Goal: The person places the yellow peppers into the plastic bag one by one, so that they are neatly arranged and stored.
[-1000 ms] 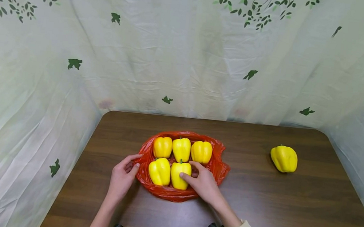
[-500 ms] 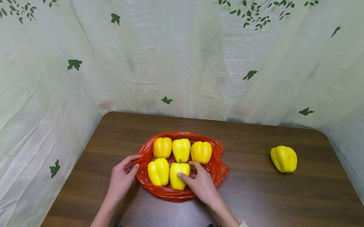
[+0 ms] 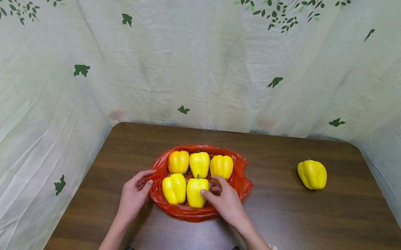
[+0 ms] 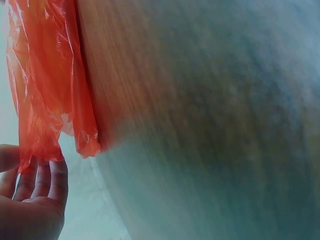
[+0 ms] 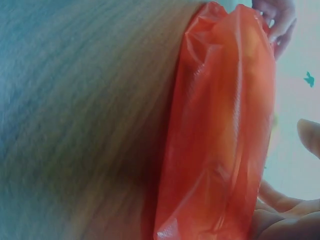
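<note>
A red plastic bag (image 3: 193,216) lies spread on the table, its mouth rolled open around several yellow bell peppers in two rows. My left hand (image 3: 133,195) pinches the bag's left rim; in the left wrist view the red film (image 4: 45,100) runs between thumb and fingers (image 4: 42,182). Over the bag's right front is my right hand (image 3: 228,202), its thumb overlapping the right edge of the front-right bell pepper (image 3: 195,193). Thumb and fingers of the right hand (image 5: 287,220) stand apart in the right wrist view, and the bag wall hides part of them.
One more yellow bell pepper (image 3: 311,174) lies alone on the brown wooden table (image 3: 321,225), at the right. A pale leaf-printed cloth (image 3: 206,61) hangs behind the table and along both sides.
My right thumb has drawn back to the right, off the middle of the front-right bell pepper. The two front peppers sit slightly further left. My left hand has stayed at the bag's rim.
</note>
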### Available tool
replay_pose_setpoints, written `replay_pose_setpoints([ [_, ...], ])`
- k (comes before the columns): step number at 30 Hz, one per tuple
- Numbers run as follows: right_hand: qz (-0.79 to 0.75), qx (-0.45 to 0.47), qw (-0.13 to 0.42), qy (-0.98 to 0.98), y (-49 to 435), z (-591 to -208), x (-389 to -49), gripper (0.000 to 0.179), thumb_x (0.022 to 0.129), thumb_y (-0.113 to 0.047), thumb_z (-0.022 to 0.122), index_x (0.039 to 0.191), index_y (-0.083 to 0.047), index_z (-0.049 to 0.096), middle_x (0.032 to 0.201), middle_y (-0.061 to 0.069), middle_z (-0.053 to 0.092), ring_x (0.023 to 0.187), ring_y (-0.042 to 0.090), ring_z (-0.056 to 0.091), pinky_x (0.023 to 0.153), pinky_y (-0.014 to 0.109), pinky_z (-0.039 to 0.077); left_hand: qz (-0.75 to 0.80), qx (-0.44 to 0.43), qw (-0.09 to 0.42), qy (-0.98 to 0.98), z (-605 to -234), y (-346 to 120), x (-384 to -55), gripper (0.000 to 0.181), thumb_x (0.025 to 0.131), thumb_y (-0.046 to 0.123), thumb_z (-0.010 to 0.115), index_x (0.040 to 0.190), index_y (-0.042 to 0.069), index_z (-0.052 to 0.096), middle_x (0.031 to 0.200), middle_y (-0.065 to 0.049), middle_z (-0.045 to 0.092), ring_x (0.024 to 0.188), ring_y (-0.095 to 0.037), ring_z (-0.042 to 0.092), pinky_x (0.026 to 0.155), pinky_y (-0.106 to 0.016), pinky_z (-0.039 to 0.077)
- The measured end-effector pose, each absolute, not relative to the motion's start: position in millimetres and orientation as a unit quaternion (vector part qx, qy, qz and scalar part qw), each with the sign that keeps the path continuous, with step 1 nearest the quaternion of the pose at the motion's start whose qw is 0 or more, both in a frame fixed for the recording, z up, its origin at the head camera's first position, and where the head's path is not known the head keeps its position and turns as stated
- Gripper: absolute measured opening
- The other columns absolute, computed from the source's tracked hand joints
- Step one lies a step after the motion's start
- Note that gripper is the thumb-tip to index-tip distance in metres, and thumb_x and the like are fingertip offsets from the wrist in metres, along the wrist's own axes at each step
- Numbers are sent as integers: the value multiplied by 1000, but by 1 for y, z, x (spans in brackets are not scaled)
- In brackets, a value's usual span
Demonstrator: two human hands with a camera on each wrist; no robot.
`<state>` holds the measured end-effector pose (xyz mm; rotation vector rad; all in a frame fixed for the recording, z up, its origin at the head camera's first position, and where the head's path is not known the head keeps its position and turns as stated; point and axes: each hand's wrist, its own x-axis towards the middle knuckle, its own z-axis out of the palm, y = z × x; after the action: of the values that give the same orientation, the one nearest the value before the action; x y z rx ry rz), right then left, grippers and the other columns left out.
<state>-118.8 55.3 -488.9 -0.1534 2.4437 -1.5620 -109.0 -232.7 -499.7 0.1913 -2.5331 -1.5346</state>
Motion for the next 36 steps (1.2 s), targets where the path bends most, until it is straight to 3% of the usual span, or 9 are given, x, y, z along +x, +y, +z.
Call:
replay_pose_setpoints([
  [15, -567, -83, 93, 814, 76, -471, -115, 60, 89, -28, 74, 140, -10, 49, 120, 15, 61, 101, 25, 65, 86, 37, 55, -523, 61, 94, -845, -500, -234, -108, 26, 95, 2, 60, 119, 10, 68, 117, -10, 65, 93, -23, 62, 80, -15, 50],
  [23, -506, -79, 55, 857, 97, -467, -113, 64, 86, -37, 76, 140, -14, 51, 128, 9, 60, 113, 28, 58, 94, 47, 50, -539, 56, 88, -836, -498, -233, -107, 26, 97, 5, 60, 121, 10, 68, 118, -10, 64, 93, -23, 61, 78, -17, 51],
  [36, -479, -73, 50, 873, 138, -462, -114, 63, 89, -32, 74, 142, -13, 46, 135, 10, 55, 117, 28, 56, 93, 49, 50, -527, 62, 69, -845, -496, -235, -107, 28, 98, 9, 59, 124, 11, 66, 122, -10, 62, 96, -23, 61, 80, -17, 50],
])
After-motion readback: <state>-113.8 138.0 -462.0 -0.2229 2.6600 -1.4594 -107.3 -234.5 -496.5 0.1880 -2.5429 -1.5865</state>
